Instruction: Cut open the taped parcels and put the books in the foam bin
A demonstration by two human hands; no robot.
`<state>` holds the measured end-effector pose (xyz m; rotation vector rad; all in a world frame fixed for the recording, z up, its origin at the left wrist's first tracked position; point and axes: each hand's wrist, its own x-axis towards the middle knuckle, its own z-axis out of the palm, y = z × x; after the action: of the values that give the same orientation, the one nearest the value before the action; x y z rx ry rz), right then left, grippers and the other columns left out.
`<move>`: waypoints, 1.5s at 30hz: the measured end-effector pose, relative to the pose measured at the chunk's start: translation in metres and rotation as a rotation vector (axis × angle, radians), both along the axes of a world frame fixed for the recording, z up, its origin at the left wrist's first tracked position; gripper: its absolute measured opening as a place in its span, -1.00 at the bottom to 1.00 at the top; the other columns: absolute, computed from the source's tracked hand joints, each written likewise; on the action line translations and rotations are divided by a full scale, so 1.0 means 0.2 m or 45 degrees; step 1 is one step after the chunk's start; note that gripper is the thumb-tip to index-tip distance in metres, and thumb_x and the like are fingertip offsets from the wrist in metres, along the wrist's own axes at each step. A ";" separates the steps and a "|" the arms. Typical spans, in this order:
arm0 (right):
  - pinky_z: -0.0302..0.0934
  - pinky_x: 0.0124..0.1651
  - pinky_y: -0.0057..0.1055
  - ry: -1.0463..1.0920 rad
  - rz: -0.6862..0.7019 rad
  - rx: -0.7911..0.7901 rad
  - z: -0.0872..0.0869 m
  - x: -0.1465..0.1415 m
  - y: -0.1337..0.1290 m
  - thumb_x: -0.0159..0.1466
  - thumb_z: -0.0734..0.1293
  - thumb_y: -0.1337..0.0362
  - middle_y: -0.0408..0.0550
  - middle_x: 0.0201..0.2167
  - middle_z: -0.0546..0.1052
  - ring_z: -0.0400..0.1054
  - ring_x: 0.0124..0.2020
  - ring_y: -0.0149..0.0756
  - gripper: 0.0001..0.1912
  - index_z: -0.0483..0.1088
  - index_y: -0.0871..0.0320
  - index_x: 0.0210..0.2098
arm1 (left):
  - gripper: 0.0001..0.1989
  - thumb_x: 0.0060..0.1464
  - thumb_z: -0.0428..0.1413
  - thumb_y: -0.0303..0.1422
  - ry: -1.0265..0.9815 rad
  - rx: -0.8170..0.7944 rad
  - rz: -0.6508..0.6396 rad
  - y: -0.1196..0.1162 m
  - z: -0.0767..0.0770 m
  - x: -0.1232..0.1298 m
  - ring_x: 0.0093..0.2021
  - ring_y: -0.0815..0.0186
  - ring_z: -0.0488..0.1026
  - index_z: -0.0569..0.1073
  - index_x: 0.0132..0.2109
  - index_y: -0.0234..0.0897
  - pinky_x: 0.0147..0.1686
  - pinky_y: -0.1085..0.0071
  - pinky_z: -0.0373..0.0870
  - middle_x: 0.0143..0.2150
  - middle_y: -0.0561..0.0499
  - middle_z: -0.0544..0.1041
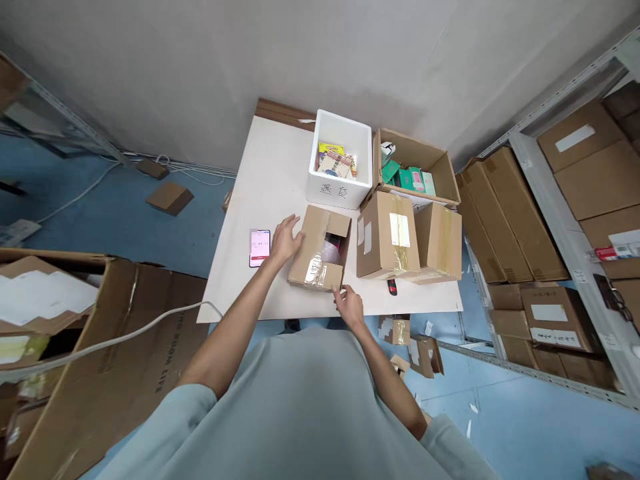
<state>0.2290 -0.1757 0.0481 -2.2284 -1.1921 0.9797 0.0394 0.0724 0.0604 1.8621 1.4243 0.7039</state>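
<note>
A small brown cardboard box (307,243) with clear tape lies on the white table in front of me. Its top is partly open, and a pinkish, shiny item (331,251) shows through the gap; its kind is unclear. My left hand (286,240) is beside the box's left side, fingers spread and fingertips at its edge. At the near right corner, my right hand (349,305) has thumb and fingers on either side of the cardboard. A phone (260,248) with a lit pink-and-white screen lies left of my left hand.
Behind the box stand a white foam bin (340,190) with small packets and an open carton (447,175) with green boxes. Two taped cartons (383,233) are on the right, near a red-and-black object (392,287). A white cable (150,328) crosses the table's left corner.
</note>
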 end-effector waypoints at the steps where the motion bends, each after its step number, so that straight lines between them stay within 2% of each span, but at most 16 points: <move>1: 0.49 -0.19 -0.33 0.113 -0.068 -0.030 -0.02 -0.04 0.00 0.62 0.26 -0.13 0.04 -0.27 0.76 0.65 -0.41 -0.19 -0.48 0.54 0.20 0.17 | -0.37 0.38 0.11 -0.31 -0.008 -0.001 -0.048 0.06 -0.01 0.01 0.64 -0.08 0.26 0.44 0.52 -0.36 0.65 -0.04 0.13 0.63 -0.32 0.36; 5: 0.39 -0.48 -0.46 0.525 -0.361 -0.083 -0.05 -0.12 0.00 0.59 0.23 -0.31 0.08 -0.28 0.76 0.60 -0.52 -0.29 -0.34 0.52 0.20 0.09 | -0.28 0.33 0.11 -0.33 0.006 -0.040 -0.282 0.26 -0.02 0.12 0.69 -0.14 0.17 0.37 0.57 -0.41 0.65 -0.07 0.09 0.67 -0.35 0.28; 9: 0.42 -0.51 -0.46 0.623 -0.449 -0.099 -0.05 -0.13 0.00 0.54 0.28 -0.38 0.17 -0.18 0.75 0.62 -0.50 -0.28 -0.28 0.58 0.21 0.01 | -0.28 0.29 0.14 -0.33 0.114 -0.070 -0.362 0.36 -0.01 0.21 0.60 -0.28 0.25 0.39 0.54 -0.43 0.60 -0.17 0.16 0.64 -0.39 0.31; 11: 0.44 -0.50 -0.47 0.630 -0.447 -0.083 -0.04 -0.13 0.02 0.55 0.28 -0.36 0.23 -0.09 0.75 0.65 -0.44 -0.26 -0.29 0.59 0.22 -0.01 | -0.30 0.29 0.16 -0.32 0.169 -0.043 -0.353 0.38 -0.01 0.20 0.54 -0.32 0.28 0.41 0.52 -0.41 0.56 -0.21 0.21 0.60 -0.39 0.35; 14: 0.44 -0.49 -0.47 0.605 -0.468 -0.068 -0.01 -0.10 0.04 0.55 0.29 -0.34 0.27 -0.04 0.76 0.66 -0.42 -0.26 -0.31 0.58 0.23 -0.08 | -0.38 0.31 0.17 -0.29 0.260 -0.003 -0.322 0.35 0.00 0.09 0.46 -0.36 0.30 0.47 0.45 -0.36 0.47 -0.25 0.32 0.49 -0.43 0.43; 16: 0.45 -0.48 -0.47 0.576 -0.484 -0.053 0.00 -0.06 0.06 0.55 0.31 -0.32 0.28 -0.05 0.76 0.66 -0.42 -0.26 -0.33 0.56 0.22 -0.14 | -0.45 0.34 0.16 -0.27 0.325 0.016 -0.251 0.29 -0.01 -0.04 0.43 -0.36 0.32 0.49 0.41 -0.32 0.41 -0.25 0.39 0.42 -0.44 0.45; 19: 0.46 -0.45 -0.49 0.539 -0.499 -0.011 0.01 0.04 0.11 0.54 0.34 -0.29 0.25 -0.12 0.76 0.67 -0.39 -0.26 -0.37 0.55 0.22 -0.18 | -0.50 0.38 0.17 -0.19 0.350 0.007 -0.080 0.14 -0.05 -0.27 0.39 -0.31 0.37 0.50 0.35 -0.27 0.40 -0.18 0.43 0.36 -0.39 0.44; 23: 0.45 -0.42 -0.53 0.482 -0.536 0.042 -0.01 0.18 0.22 0.55 0.34 -0.27 0.20 -0.14 0.76 0.68 -0.34 -0.27 -0.39 0.55 0.22 -0.16 | -0.51 0.33 0.27 -0.06 0.271 -0.080 0.070 -0.15 -0.11 -0.52 0.26 -0.15 0.52 0.52 0.24 -0.25 0.36 0.01 0.49 0.22 -0.29 0.49; 27: 0.53 -0.37 -0.42 0.455 -0.538 0.151 -0.08 0.26 0.27 0.46 0.38 -0.34 0.22 -0.14 0.75 0.67 -0.34 -0.21 -0.33 0.57 0.22 -0.20 | -0.51 0.26 0.29 0.07 0.165 -0.249 0.160 -0.46 -0.17 -0.68 0.09 -0.02 0.60 0.54 0.10 -0.20 0.23 0.08 0.60 0.12 -0.20 0.56; 31: 0.64 -0.14 -0.22 0.576 -0.493 0.247 -0.20 0.28 0.13 0.39 0.39 -0.33 0.17 -0.07 0.74 0.68 -0.13 -0.10 -0.37 0.60 0.15 -0.06 | -0.21 0.04 0.39 0.22 -0.125 -0.547 0.157 -0.76 -0.27 -0.77 0.26 -0.09 0.59 0.51 0.22 -0.22 0.29 0.03 0.60 0.29 -0.26 0.57; 34: 0.65 0.01 -0.03 0.615 -0.430 0.190 -0.28 0.23 -0.05 0.29 0.47 -0.21 0.07 -0.09 0.75 0.65 -0.05 -0.05 -0.47 0.61 0.08 0.00 | 0.00 -0.17 0.50 0.20 -0.289 -0.753 0.156 -0.91 -0.37 -0.80 0.42 -0.19 0.52 0.47 0.31 -0.22 0.37 -0.05 0.55 0.40 -0.33 0.54; 37: 0.54 0.25 0.10 0.620 -0.342 0.149 -0.33 0.13 -0.19 0.16 0.56 -0.04 0.01 -0.11 0.77 0.62 0.06 0.04 -0.59 0.66 0.04 -0.10 | -0.05 -0.24 0.54 0.13 -0.367 -0.864 0.239 -0.95 -0.47 -0.78 0.43 -0.25 0.51 0.54 0.25 -0.21 0.34 -0.09 0.57 0.37 -0.35 0.59; 40: 0.40 0.41 0.09 0.602 -0.281 0.155 -0.36 0.04 -0.26 0.17 0.54 -0.01 0.05 -0.03 0.78 0.57 0.22 0.13 -0.61 0.69 0.04 -0.09 | -0.30 -0.20 0.52 0.03 -0.412 -0.849 0.373 -0.91 -0.51 -0.75 0.38 -0.26 0.57 0.65 0.06 -0.22 0.36 -0.12 0.57 0.25 -0.28 0.70; 43: 0.36 0.44 0.08 0.568 -0.272 0.178 -0.35 0.03 -0.26 0.26 0.48 -0.07 0.08 0.10 0.76 0.50 0.31 0.14 -0.52 0.68 0.06 0.05 | -0.55 -0.09 0.42 -0.05 -0.441 -0.721 0.436 -0.85 -0.50 -0.73 0.41 -0.21 0.57 0.75 -0.10 -0.21 0.51 -0.11 0.42 0.21 -0.17 0.75; 45: 0.32 0.48 0.05 0.553 -0.264 0.214 -0.31 0.06 -0.22 0.30 0.45 -0.10 0.07 0.19 0.73 0.49 0.34 0.11 -0.48 0.67 0.06 0.11 | -0.60 -0.05 0.40 -0.08 -0.470 -0.643 0.450 -0.80 -0.46 -0.72 0.41 -0.20 0.57 0.79 -0.13 -0.23 0.55 -0.10 0.36 0.24 -0.16 0.75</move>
<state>0.2420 -0.2207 -0.0136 -1.8386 -0.8009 1.1535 -0.1055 -0.0880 -0.0320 1.0478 1.5203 0.7254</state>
